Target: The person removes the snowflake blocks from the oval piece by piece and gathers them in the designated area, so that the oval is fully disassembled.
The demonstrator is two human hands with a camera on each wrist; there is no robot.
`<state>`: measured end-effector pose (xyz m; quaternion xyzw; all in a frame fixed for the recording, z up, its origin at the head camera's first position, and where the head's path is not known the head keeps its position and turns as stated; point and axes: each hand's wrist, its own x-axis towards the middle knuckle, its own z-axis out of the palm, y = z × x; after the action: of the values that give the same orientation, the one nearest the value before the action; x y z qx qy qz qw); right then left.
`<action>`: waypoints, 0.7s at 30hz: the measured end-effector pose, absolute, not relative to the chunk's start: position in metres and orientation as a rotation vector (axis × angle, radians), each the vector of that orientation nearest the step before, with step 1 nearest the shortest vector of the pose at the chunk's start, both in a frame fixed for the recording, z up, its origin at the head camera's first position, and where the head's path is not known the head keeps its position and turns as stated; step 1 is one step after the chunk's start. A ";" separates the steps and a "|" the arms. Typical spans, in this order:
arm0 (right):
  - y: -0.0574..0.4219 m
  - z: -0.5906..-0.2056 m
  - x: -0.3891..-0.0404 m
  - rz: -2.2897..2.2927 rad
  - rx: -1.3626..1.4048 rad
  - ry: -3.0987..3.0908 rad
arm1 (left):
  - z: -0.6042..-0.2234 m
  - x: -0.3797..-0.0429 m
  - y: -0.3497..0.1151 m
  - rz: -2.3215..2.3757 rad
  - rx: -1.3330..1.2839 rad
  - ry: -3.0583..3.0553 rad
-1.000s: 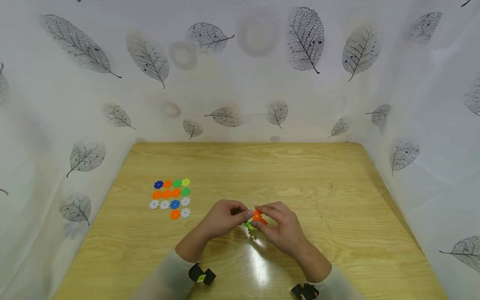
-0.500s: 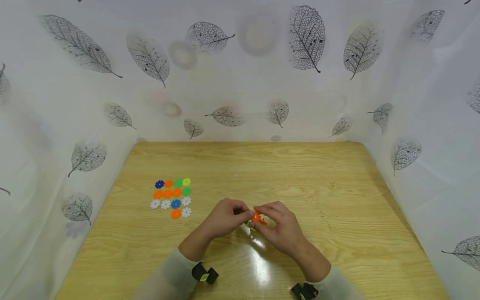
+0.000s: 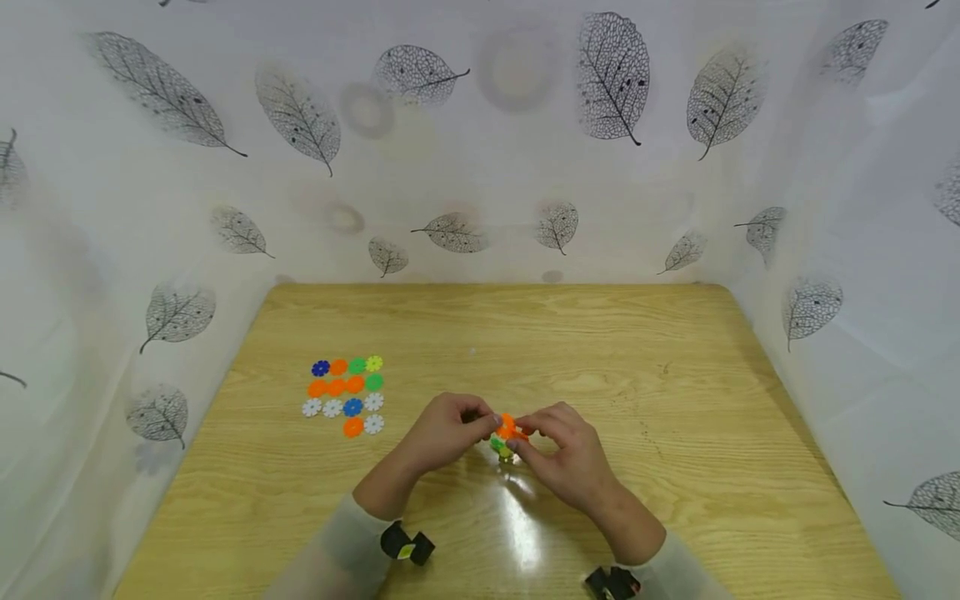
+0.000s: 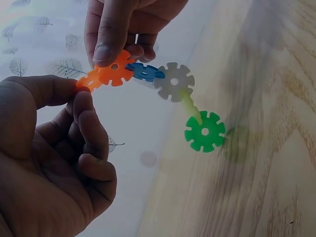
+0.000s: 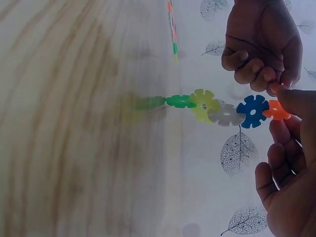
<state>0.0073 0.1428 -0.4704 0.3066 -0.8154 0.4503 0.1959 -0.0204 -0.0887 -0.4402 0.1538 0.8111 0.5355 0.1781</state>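
In the head view, both hands meet over the table's near middle around a chain of interlocking notched discs. My left hand (image 3: 444,433) pinches the outermost orange disc (image 4: 90,80) between thumb and index finger. My right hand (image 3: 566,454) grips the neighbouring orange disc (image 4: 117,69) with thumb and fingers. From there the chain runs on through a blue disc (image 4: 144,72), a whitish disc (image 4: 175,82), a yellow disc (image 4: 189,104) and a green disc (image 4: 205,131) at its end. In the right wrist view, fingers partly cover the orange end.
On the left of the wooden table (image 3: 600,350) several loose notched discs lie in rows, among them a dark blue disc (image 3: 321,368), a blue disc (image 3: 353,407) and a white disc (image 3: 373,424). A leaf-patterned curtain (image 3: 480,167) surrounds the table's back and sides.
The orange disc between the hands has shifted slightly left and shows more of its face. The right fingers have parted a little from the left hand; both arms stay nearly in place.
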 end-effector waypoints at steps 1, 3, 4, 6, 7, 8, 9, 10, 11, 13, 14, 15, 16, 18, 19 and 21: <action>0.143 -0.471 0.007 1.262 0.862 -2.277 | -0.439 -0.020 -0.089 1.518 0.432 2.294; 0.143 -0.471 0.007 1.265 0.870 -2.264 | -0.438 -0.020 -0.090 1.523 0.428 2.292; 0.143 -0.472 0.008 1.267 0.874 -2.258 | -0.437 -0.020 -0.090 1.523 0.425 2.294; 0.143 -0.472 0.008 1.273 0.876 -2.256 | -0.436 -0.020 -0.091 1.526 0.422 2.293; 0.143 -0.472 0.008 1.276 0.877 -2.256 | -0.436 -0.020 -0.091 1.525 0.421 2.294; 0.143 -0.472 0.008 1.278 0.876 -2.256 | -0.436 -0.020 -0.091 1.528 0.419 2.292; 0.143 -0.472 0.008 1.281 0.875 -2.257 | -0.435 -0.020 -0.091 1.529 0.417 2.292; 0.143 -0.472 0.009 1.279 0.875 -2.255 | -0.436 -0.020 -0.092 1.529 0.418 2.295; 0.143 -0.472 0.009 1.279 0.875 -2.250 | -0.436 -0.020 -0.092 1.531 0.420 2.296; 0.143 -0.472 0.008 1.282 0.882 -2.231 | -0.436 -0.020 -0.092 1.532 0.422 2.298; 0.142 -0.471 0.008 1.281 0.888 -2.219 | -0.436 -0.020 -0.092 1.533 0.423 2.300; 0.142 -0.471 0.008 1.281 0.895 -2.207 | -0.436 -0.020 -0.093 1.532 0.421 2.304; 0.142 -0.471 0.008 1.281 0.900 -2.197 | -0.436 -0.019 -0.093 1.533 0.419 2.306; 0.141 -0.471 0.008 1.283 0.907 -2.187 | -0.436 -0.019 -0.093 1.535 0.411 2.310; 0.141 -0.471 0.008 1.280 0.908 -2.186 | -0.436 -0.019 -0.093 1.534 0.407 2.316; 0.140 -0.471 0.008 1.277 0.909 -2.184 | -0.436 -0.019 -0.093 1.532 0.402 2.329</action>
<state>0.0080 0.1401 -0.4715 0.3296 -0.7916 0.4629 0.2245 -0.0193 -0.0930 -0.4361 0.1407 0.8159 0.5369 0.1619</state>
